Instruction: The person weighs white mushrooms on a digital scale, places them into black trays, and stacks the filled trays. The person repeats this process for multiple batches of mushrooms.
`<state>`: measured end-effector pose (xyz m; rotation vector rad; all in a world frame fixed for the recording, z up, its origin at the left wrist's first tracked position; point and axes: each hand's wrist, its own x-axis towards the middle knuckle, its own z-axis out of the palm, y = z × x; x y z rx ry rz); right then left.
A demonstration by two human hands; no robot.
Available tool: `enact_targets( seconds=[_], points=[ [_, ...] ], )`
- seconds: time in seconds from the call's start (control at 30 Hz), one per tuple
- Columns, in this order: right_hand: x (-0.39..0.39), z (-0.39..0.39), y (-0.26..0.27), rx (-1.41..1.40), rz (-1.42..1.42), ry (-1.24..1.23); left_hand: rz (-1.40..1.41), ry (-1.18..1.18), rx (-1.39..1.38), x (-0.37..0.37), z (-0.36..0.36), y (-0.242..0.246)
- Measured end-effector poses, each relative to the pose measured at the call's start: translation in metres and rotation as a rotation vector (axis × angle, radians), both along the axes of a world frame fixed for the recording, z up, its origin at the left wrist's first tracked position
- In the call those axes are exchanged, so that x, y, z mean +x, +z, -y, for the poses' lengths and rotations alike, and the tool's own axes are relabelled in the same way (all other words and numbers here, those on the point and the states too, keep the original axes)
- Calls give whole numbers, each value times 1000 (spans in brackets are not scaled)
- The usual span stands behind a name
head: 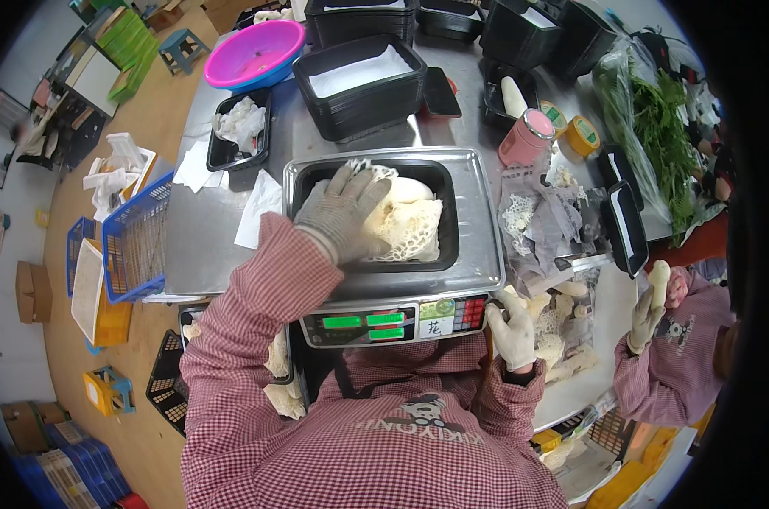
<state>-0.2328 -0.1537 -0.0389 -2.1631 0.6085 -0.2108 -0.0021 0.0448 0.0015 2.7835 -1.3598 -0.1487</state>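
My left hand (346, 213), in a grey knit glove, lies spread over pale netted mushrooms (413, 223) that look like bamboo fungus. They fill a black plastic tray (449, 245) set on the steel pan (480, 216) of a digital weighing scale (394, 321). Smooth white caps show beside the lacy skirts. My right hand (511, 331), in a white glove, is bent at the right end of the scale, close to its keypad (468, 314). Its fingertips are partly hidden, so a grip cannot be made out. More netted mushrooms (553, 327) lie just right of that hand.
Stacked black trays (359, 95) stand behind the scale, near a pink basin (257, 54). At right are a pink flask (527, 137), tape rolls (581, 135) and torn plastic wrapping (543, 216). A co-worker's gloved hand (645, 318) holds a pale stalk. Blue crate (136, 242) at left.
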Motion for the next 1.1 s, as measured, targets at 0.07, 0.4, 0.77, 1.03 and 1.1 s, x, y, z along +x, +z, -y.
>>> enact_targets(
  seconds=[0.07,0.4,0.77,1.03,1.1],
  points=[
    [-6,2,-3,5,15,-20,-110,-25,-43,5,-4,-4],
    [-32,7,-3,66,17,-91,-352,-3,-602,28,-42,-3],
    [-60,0,8,69,-69,-103,64,132,-293,-8,-15,20],
    [-85,4,-13,80,133,-29,43,289,20,-11,26,-4],
    [-89,7,-13,97,108,-57,75,258,-24,-8,24,-11]
  ],
)
